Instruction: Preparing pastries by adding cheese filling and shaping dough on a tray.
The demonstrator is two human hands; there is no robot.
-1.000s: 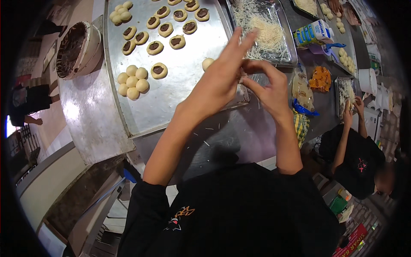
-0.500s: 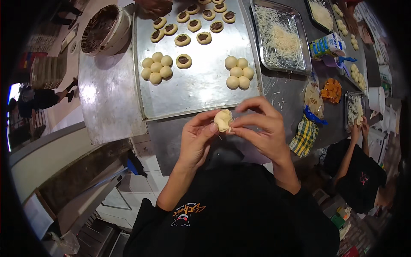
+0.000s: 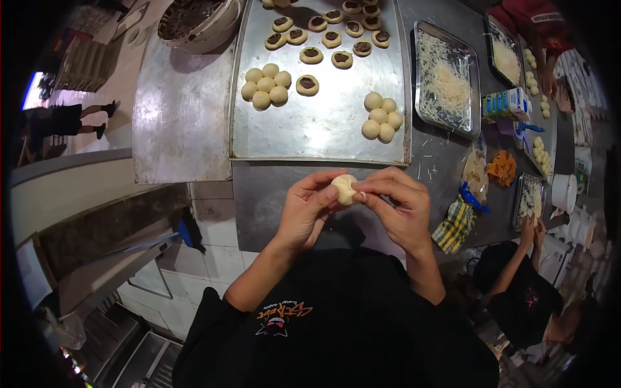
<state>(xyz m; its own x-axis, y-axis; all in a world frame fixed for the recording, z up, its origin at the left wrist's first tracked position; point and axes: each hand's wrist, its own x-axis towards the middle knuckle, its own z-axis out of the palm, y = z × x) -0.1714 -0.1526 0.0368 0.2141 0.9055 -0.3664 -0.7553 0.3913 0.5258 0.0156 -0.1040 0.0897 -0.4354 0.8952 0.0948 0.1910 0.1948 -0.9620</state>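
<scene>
Between my hands, just off the near edge of a metal baking tray (image 3: 291, 142), is a pale dough ball (image 3: 345, 189) with a pinched, folded top. My left hand (image 3: 307, 205) cups it from the left, thumb and fingers around its side. With thumb and forefinger, my right hand (image 3: 400, 205) pinches the dough at its right edge. On the tray sit a cluster of smooth dough balls (image 3: 265, 85) at left and another cluster (image 3: 382, 118) at right. Dough discs topped with dark brown filling (image 3: 331, 39) spread over the far part; one disc (image 3: 307, 85) lies beside the left cluster.
A tub smeared with brown filling (image 3: 207, 42) stands at the far left. To the right are a tray of grated cheese (image 3: 446, 84), a carton (image 3: 504, 105), an orange packet (image 3: 501, 168) and a checked cloth (image 3: 455, 224). A co-worker's hands (image 3: 532, 229) work farther right.
The dough between my hands has become rounder, its open folds drawn together. My right fingers have closed in on it. The view has shifted, so the tray appears farther right and higher.
</scene>
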